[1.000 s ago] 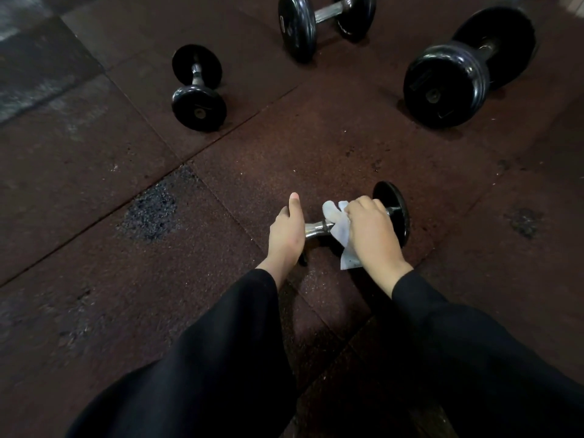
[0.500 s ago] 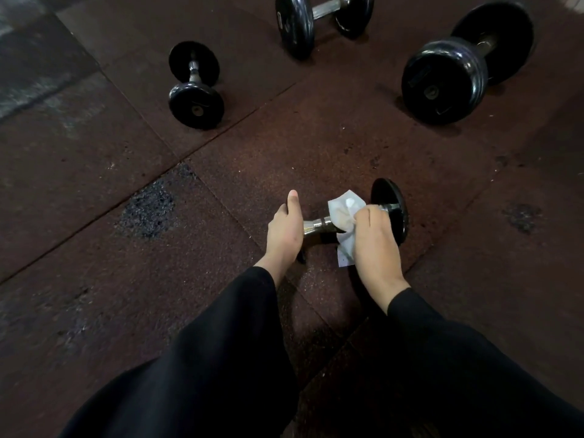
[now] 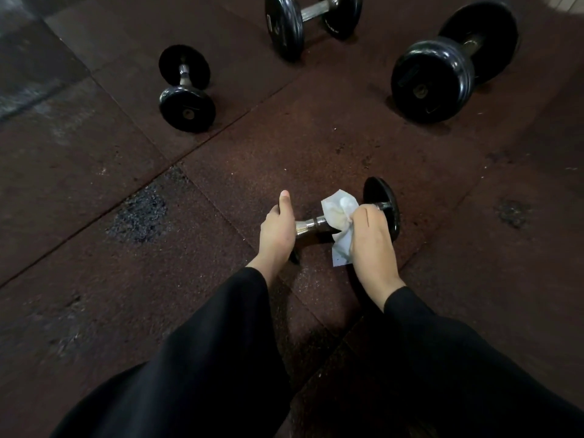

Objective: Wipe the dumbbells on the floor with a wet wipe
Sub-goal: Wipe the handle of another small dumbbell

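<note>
A small dumbbell with black end plates and a chrome handle lies on the rubber floor in front of me. My left hand grips its left end plate, thumb pointing up, and hides most of that plate. My right hand holds a white wet wipe wrapped round the right part of the chrome handle, close to the right plate. A flap of the wipe hangs down toward the floor.
Three more black dumbbells lie farther off: a small dumbbell at the upper left, a medium dumbbell at the top middle, a big dumbbell at the upper right. The dark red rubber floor tiles show a worn black patch.
My right hand has slid the wipe along the handle to the right, toward the right plate, and turned so the wipe shows more above it. My left hand has stayed on the left plate.
</note>
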